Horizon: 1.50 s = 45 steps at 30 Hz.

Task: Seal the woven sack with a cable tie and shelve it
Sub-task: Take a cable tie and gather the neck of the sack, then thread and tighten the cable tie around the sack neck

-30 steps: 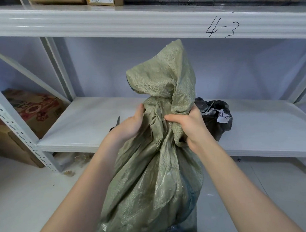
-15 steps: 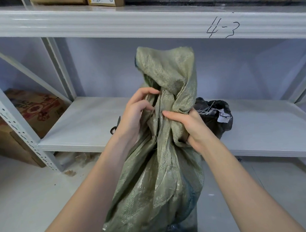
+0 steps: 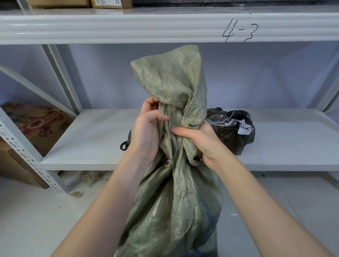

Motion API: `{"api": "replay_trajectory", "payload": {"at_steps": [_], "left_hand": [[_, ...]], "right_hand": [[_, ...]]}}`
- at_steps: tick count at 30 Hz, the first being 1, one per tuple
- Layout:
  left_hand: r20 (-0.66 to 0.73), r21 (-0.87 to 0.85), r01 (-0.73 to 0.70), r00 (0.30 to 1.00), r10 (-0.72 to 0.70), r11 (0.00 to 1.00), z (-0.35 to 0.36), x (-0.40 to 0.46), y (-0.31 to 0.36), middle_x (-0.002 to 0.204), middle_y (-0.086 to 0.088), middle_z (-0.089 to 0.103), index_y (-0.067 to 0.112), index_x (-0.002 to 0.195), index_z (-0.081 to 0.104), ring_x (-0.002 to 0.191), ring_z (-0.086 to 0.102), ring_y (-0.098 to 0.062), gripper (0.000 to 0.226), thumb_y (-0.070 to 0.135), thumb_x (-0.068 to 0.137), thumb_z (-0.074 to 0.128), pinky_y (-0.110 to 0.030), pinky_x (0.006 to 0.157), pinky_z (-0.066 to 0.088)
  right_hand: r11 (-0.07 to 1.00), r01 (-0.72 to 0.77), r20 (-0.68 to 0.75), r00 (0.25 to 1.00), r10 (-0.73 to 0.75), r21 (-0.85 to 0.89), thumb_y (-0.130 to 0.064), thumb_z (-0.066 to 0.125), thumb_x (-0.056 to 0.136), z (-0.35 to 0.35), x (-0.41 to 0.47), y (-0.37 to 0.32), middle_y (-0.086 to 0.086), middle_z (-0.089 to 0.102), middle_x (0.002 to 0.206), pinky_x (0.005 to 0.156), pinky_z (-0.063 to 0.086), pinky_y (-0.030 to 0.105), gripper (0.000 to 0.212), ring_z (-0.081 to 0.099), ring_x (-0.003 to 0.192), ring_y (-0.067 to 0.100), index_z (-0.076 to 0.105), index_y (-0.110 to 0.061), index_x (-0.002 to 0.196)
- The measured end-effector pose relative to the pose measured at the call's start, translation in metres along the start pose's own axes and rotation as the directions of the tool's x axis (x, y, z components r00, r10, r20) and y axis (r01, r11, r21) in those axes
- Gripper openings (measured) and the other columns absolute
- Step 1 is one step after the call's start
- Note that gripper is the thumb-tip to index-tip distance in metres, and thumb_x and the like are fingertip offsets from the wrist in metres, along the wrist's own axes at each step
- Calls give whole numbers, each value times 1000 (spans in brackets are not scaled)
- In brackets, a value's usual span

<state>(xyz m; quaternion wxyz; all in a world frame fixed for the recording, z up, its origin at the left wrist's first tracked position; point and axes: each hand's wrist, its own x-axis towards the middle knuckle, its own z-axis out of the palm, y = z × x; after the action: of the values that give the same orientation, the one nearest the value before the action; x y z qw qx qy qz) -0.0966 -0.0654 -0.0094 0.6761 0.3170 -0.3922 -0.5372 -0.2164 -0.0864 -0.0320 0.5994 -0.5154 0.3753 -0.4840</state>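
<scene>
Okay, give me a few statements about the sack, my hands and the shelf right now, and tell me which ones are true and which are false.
1. Both hands grip the gathered neck of the green sack. True: left hand and right hand both hold it.
2. A cable tie is already cinched around the neck. False: none is visible there.
3. Scissors lie on the shelf. True.
4. The sack rests on the shelf. False: it hangs in front of it, held up.
5. A black bag sits on the shelf behind the right hand. True.
</scene>
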Motion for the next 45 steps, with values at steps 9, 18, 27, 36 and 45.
{"api": "replay_trajectory", "payload": {"at_steps": [9, 18, 27, 36, 45], "left_hand": [[100, 653, 111, 968, -231, 750, -3, -6, 6, 116, 19, 60, 28, 121, 51, 109, 58, 2, 47, 53, 82, 58, -8, 80, 44], [347, 629, 12, 890, -294, 778, -5, -11, -6, 117, 23, 56, 36, 117, 47, 107, 54, 16, 46, 19, 81, 70, -4, 89, 40], [380, 576, -81, 907, -179, 813, -10, -7, -12, 123, 10, 57, 20, 129, 45, 111, 55, 9, 63, -3, 76, 70, -10, 96, 41], [187, 559, -62, 981, -53, 827, -18, -3, -14, 112, 3, 70, 19, 111, 65, 104, 65, -6, 35, 12, 79, 73, -24, 89, 51], [78, 534, 47, 991, -105, 844, -19, -1, -13, 96, 8, 73, 24, 96, 67, 91, 68, -5, 17, 11, 87, 61, -18, 79, 54]], "right_hand": [[996, 72, -42, 996, -74, -48, 9, 64, 77, 0, 9, 10, 6, 68, 109, 82, 54, 21, 47, 66, 99, 12, 53, -4, 122], [958, 177, -84, 976, -201, -226, -6, 69, 80, 5, 13, 10, 13, 62, 123, 101, 43, 26, 50, 58, 116, 21, 51, 2, 126], [989, 122, 76, 990, -116, -84, -13, 68, 82, 0, 1, -1, -13, 68, 103, 85, 51, 14, 27, 65, 97, -2, 62, -25, 105], [999, -10, 130, 992, 3, 53, -13, 82, 60, -6, -3, -8, 8, 66, 117, 96, 49, 35, 69, 64, 108, 19, 51, -11, 122], [998, 23, 50, 999, -19, -64, -24, 42, 98, -10, 2, -7, -5, 63, 85, 73, 47, 29, 20, 61, 80, 8, 58, -24, 86]]}}
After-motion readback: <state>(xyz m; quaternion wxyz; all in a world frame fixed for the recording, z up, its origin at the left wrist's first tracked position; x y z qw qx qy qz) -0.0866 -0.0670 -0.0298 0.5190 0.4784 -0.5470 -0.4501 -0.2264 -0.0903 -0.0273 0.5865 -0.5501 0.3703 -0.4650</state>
